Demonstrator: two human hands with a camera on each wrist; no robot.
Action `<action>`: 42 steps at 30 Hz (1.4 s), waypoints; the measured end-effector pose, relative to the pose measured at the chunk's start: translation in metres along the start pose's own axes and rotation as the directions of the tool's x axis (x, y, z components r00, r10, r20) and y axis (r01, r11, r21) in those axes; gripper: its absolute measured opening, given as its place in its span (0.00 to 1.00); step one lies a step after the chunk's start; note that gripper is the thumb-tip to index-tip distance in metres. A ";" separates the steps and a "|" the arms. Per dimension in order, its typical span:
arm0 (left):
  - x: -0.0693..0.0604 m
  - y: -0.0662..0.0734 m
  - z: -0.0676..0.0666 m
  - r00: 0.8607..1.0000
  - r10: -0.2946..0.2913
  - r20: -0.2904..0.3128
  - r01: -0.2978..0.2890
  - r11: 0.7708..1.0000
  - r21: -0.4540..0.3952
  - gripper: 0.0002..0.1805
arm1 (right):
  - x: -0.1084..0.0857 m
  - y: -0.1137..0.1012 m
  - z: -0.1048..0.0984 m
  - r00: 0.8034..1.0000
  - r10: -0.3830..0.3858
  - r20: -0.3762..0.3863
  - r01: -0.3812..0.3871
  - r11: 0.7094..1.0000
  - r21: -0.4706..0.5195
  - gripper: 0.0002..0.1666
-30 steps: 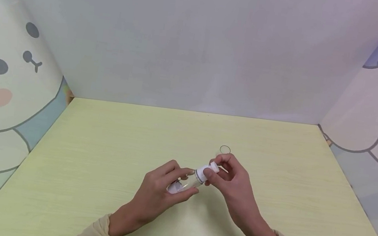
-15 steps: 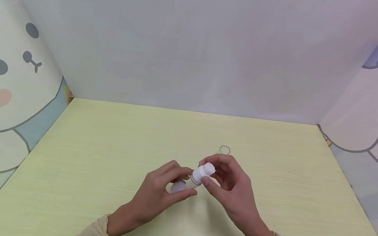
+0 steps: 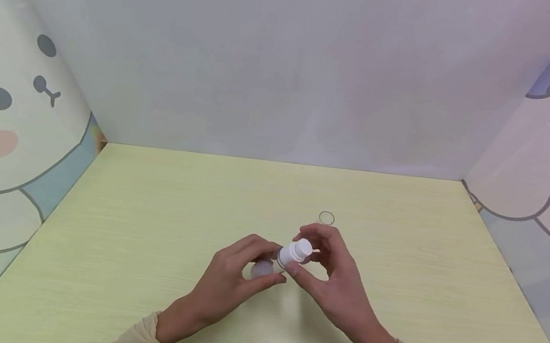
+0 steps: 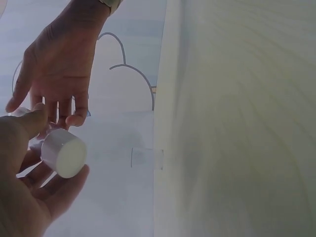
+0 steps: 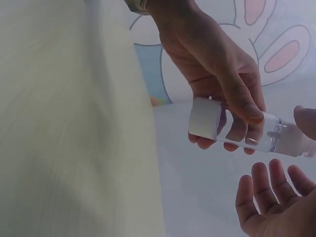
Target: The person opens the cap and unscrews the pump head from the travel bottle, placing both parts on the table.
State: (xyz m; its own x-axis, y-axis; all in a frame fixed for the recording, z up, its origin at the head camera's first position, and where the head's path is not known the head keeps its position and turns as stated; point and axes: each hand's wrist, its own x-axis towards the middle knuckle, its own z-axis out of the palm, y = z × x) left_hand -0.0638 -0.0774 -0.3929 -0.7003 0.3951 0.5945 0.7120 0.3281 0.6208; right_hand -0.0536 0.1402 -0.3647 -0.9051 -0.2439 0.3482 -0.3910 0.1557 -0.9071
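Observation:
A small clear bottle (image 5: 269, 132) with a white base (image 5: 205, 118) and a white stepped top (image 3: 295, 252) is held tilted above the table, the top pointing right and toward the head camera. My left hand (image 3: 230, 272) grips the clear body between thumb and fingers. At the bottle's top is my right hand (image 3: 340, 288), its thumb against or very close to the white collar. In the right wrist view, the fingers (image 5: 264, 185) of that hand are spread loosely, apart from the bottle. The left fingers partly cover the body.
A thin dark ring (image 3: 327, 218) lies on the pale yellow table (image 3: 173, 199) just beyond the right hand. A plain grey wall (image 3: 287, 70) rises at the back. Panels with cartoon animals flank the table on the left (image 3: 1, 178) and right (image 3: 548, 171).
The bottle's top has swung to point more toward the head camera. My right fingers have moved off the top and spread, then shifted slightly around it. My left hand stays nearly still.

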 end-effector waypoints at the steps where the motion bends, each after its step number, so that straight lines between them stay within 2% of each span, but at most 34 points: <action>1: 0.000 0.000 0.000 1.000 0.000 0.000 0.000 1.000 0.000 0.23 | 0.000 0.001 0.001 1.000 0.011 -0.008 -0.011 1.000 -0.017 0.27; 4: 0.001 0.001 0.000 1.000 -0.001 0.000 0.001 1.000 0.002 0.23 | 0.000 0.002 0.002 0.999 0.018 -0.029 -0.019 0.999 -0.034 0.21; 9: 0.001 0.001 0.000 1.000 -0.001 -0.001 0.001 1.000 0.008 0.23 | 0.001 0.001 0.002 1.000 0.015 -0.024 -0.015 1.000 -0.023 0.19; 20: 0.001 0.001 -0.001 1.000 -0.019 0.005 0.019 1.000 -0.001 0.22 | -0.001 -0.002 -0.001 0.999 -0.040 0.027 0.039 0.999 0.007 0.20; 25: 0.000 0.001 0.000 0.999 -0.041 0.019 0.041 0.999 -0.002 0.22 | -0.001 -0.002 -0.003 1.000 -0.015 0.016 0.015 1.000 -0.028 0.23; 32: 0.001 0.003 0.001 0.998 -0.055 0.030 0.055 0.998 0.004 0.23 | -0.001 -0.002 -0.004 0.999 0.050 0.008 -0.050 0.998 -0.042 0.19; 42: 0.001 0.005 0.000 0.996 -0.081 0.041 0.081 0.997 -0.001 0.23 | -0.002 -0.003 -0.007 0.999 0.000 0.040 0.002 0.999 -0.038 0.19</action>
State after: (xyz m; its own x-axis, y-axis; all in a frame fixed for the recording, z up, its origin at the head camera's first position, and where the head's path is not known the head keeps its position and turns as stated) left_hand -0.0606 -0.0754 -0.3895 -0.7531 0.4018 0.5209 0.6528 0.3581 0.6676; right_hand -0.0515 0.1465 -0.3606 -0.8976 -0.2824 0.3386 -0.3986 0.1914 -0.8969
